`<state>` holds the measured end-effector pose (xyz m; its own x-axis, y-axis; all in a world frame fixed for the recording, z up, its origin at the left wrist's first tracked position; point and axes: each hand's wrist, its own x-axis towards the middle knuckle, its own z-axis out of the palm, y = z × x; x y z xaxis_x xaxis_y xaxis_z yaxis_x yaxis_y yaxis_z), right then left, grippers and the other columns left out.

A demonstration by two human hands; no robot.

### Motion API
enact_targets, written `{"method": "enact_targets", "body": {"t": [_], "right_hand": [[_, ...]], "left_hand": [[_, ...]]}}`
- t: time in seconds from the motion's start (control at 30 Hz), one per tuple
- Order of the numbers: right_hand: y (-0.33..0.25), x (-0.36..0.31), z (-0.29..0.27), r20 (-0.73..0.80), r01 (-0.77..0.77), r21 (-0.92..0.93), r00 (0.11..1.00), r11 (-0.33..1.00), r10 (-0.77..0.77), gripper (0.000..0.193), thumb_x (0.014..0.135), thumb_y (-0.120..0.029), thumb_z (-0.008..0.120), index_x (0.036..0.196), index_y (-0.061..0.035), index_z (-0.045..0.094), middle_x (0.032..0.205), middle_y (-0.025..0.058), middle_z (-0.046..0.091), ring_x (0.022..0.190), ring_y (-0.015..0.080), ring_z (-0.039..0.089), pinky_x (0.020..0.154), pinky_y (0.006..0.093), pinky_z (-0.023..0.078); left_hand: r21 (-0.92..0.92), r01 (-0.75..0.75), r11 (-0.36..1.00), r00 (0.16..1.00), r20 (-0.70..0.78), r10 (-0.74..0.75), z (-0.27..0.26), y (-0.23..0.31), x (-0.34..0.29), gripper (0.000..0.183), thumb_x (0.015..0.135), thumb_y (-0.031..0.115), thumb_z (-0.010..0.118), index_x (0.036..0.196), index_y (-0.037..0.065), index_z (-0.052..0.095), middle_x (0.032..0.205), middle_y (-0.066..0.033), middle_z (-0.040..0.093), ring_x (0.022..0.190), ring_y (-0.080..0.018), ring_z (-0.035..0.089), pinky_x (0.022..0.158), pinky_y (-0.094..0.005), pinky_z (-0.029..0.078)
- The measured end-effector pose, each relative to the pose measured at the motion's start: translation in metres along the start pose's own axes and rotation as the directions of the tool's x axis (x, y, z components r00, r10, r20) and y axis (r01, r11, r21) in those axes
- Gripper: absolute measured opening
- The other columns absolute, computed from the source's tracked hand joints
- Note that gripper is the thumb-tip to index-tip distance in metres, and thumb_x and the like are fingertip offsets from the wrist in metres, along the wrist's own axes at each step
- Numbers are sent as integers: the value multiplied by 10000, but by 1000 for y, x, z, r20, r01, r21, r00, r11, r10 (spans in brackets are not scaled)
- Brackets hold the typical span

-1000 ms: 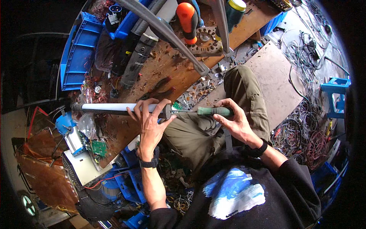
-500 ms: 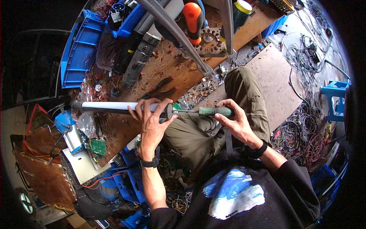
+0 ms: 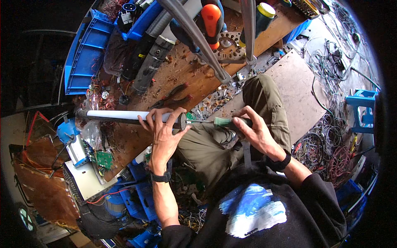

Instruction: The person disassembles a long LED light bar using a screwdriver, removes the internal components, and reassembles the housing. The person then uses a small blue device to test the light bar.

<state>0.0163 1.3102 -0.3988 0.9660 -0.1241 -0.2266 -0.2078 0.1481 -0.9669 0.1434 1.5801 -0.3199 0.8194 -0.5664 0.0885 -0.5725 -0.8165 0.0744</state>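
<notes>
A long tube-shaped lamp, white along its upper side and dark below, lies level across the left of the view. My left hand wraps over it near its dark round end cap. In my right hand is a screwdriver with a green handle, gripped between thumb and fingers. Its thin shaft points left at the face of the end cap; whether the tip sits in a screw is too small to tell.
Beneath the lamp is a brown wooden bench strewn with scraps and dark pliers. Metal legs and an orange-and-black handled tool stand ahead. Blue bins sit far left, tangled cables right, a green circuit board left.
The fingers of my right hand have rolled round the screwdriver's handle, the thumb now higher over it. My left hand and the lamp stay nearly in place.
</notes>
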Motion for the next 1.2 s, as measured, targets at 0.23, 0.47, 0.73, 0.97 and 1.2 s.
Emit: {"method": "enact_targets", "body": {"t": [0.23, 0.47, 0.73, 0.97, 1.2], "right_hand": [[9, 0, 5, 28, -120, 277, 993, 953, 117, 303, 1054, -267, 722, 1215, -45, 594, 1129, 51, 648, 910, 122, 618, 769, 283, 517], [14, 2, 0, 55, 10, 172, 998, 985, -20, 259, 1062, -256, 707, 1145, -57, 564, 853, 10, 598, 755, 105, 602, 666, 266, 492], [15, 8, -5, 134, -240, 532, 971, 812, 199, 299, 1090, -278, 668, 1264, -84, 523, 1041, 15, 616, 895, 102, 606, 801, 253, 515], [15, 3, -2, 45, 44, 290, 997, 956, -59, 257, 1129, -260, 587, 1302, -106, 478, 1051, 5, 592, 889, 81, 561, 798, 259, 492], [16, 2, 0, 13, -62, 225, 998, 972, 61, 306, 1101, -200, 648, 1325, -85, 474, 1117, 29, 591, 1001, 90, 514, 877, 269, 472]], "left_hand": [[26, -9, 1000, 1000, 1, 9, 0, -2, 1, 608, 774, 389, 910, 1336, 313, 693, 1274, -51, 571, 1335, -334, 435, 1235, -691, 98], [-25, 2, 1000, 1000, 6, -2, 1, -2, 0, 562, 814, 377, 882, 1340, 367, 684, 1252, -38, 560, 1329, -325, 443, 1215, -729, 107], [-3, -5, 1000, 1000, -21, 5, 2, -3, 1, 577, 774, 437, 905, 1309, 322, 722, 1247, -42, 590, 1327, -323, 450, 1246, -685, 87], [-19, 18, 1000, 1000, -12, -18, 2, -2, 0, 581, 772, 446, 903, 1312, 323, 727, 1228, -42, 599, 1317, -321, 455, 1247, -681, 90], [-30, 6, 1000, 1000, -9, -6, 0, -1, 1, 570, 780, 432, 899, 1311, 315, 729, 1226, -43, 599, 1304, -316, 461, 1237, -678, 112]]}}
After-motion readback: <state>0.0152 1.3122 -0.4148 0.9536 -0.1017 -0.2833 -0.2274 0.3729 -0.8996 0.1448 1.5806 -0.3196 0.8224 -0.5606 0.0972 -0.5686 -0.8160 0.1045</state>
